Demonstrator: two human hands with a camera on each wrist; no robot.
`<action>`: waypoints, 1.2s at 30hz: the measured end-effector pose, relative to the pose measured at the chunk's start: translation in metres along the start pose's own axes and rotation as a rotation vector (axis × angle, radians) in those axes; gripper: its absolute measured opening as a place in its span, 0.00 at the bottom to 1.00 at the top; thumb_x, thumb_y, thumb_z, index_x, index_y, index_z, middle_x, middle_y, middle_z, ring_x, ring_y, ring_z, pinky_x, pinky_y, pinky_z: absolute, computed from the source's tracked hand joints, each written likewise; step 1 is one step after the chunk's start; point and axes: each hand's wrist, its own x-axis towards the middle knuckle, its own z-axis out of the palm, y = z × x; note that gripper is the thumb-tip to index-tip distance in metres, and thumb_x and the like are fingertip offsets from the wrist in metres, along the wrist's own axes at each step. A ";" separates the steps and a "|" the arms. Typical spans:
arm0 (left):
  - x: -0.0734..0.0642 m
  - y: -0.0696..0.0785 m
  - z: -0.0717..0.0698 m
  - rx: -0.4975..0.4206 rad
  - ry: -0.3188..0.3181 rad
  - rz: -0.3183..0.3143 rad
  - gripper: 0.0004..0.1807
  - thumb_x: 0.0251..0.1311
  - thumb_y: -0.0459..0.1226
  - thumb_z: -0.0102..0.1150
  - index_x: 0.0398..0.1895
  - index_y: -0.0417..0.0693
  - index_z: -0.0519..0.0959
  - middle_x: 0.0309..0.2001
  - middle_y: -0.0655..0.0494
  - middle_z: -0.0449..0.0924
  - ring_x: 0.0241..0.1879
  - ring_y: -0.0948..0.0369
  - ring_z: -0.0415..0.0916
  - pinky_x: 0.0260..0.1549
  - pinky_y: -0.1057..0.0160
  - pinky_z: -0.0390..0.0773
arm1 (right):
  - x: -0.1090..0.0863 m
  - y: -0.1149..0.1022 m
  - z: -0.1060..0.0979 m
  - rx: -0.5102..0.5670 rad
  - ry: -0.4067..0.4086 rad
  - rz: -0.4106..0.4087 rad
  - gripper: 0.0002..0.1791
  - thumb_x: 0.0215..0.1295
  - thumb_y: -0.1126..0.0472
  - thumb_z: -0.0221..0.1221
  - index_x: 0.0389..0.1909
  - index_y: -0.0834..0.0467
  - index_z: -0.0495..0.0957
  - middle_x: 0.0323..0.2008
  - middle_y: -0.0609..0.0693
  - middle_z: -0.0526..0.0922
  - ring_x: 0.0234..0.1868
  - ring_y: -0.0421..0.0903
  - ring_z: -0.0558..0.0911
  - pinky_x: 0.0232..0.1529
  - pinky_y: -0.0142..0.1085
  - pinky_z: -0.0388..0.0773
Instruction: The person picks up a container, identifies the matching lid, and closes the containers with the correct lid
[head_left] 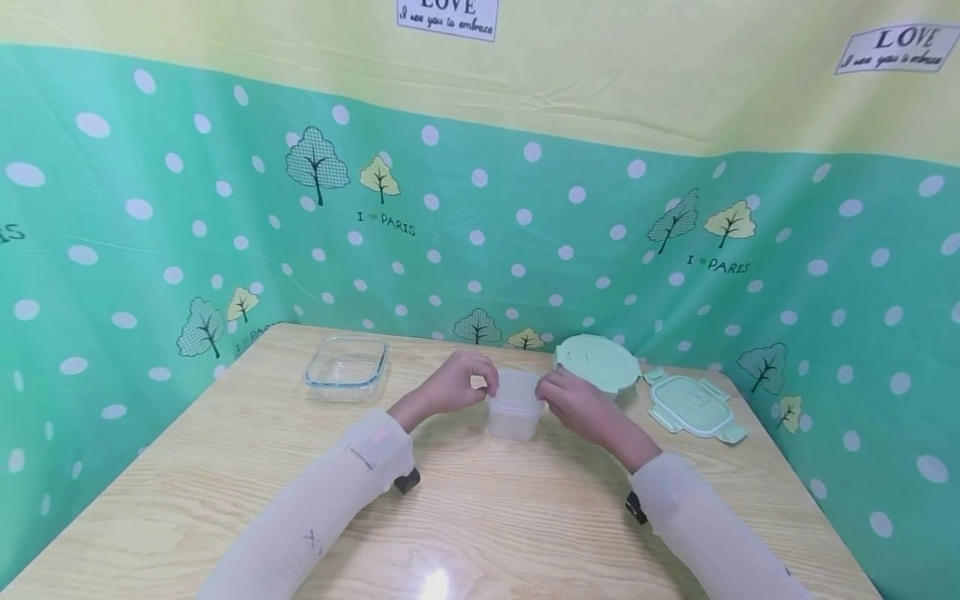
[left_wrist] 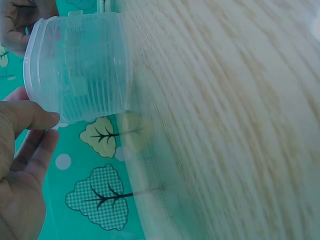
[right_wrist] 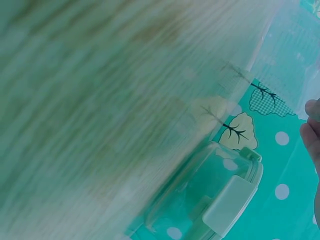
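A small translucent plastic container with ribbed sides stands upright on the table, its whitish lid at the top. From the left, my left hand pinches the container's top edge, thumb and fingertips at one corner in the left wrist view. On the opposite side my right hand pinches the same top edge. Only some fingertips of the right hand show at the border of the right wrist view, against the container's side.
A square glass container without a lid stands at the back left. Behind my right hand is a round container with a pale green lid. A square pale green lid with side clips lies further right. A patterned curtain hangs behind the wooden table.
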 end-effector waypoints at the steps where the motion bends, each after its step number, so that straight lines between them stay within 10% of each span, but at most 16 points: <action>1: 0.000 0.000 0.000 0.001 0.000 0.001 0.17 0.47 0.18 0.65 0.21 0.51 0.85 0.31 0.63 0.85 0.39 0.63 0.82 0.49 0.58 0.81 | 0.000 0.000 0.000 0.000 0.000 -0.001 0.12 0.62 0.76 0.65 0.38 0.56 0.79 0.38 0.47 0.83 0.40 0.44 0.79 0.42 0.33 0.83; 25: -0.003 0.008 -0.008 -0.008 -0.080 -0.095 0.18 0.48 0.18 0.62 0.27 0.53 0.85 0.39 0.63 0.85 0.46 0.61 0.81 0.53 0.58 0.81 | 0.000 -0.004 -0.009 -0.012 -0.069 0.047 0.20 0.52 0.80 0.66 0.44 0.57 0.82 0.43 0.49 0.85 0.46 0.47 0.83 0.45 0.38 0.85; 36: -0.007 0.025 -0.007 0.044 -0.165 -0.050 0.12 0.54 0.37 0.76 0.41 0.51 0.86 0.46 0.62 0.83 0.53 0.61 0.77 0.58 0.57 0.77 | -0.004 -0.012 -0.008 0.010 -0.071 0.022 0.13 0.64 0.66 0.63 0.49 0.57 0.80 0.47 0.48 0.84 0.50 0.48 0.81 0.53 0.43 0.82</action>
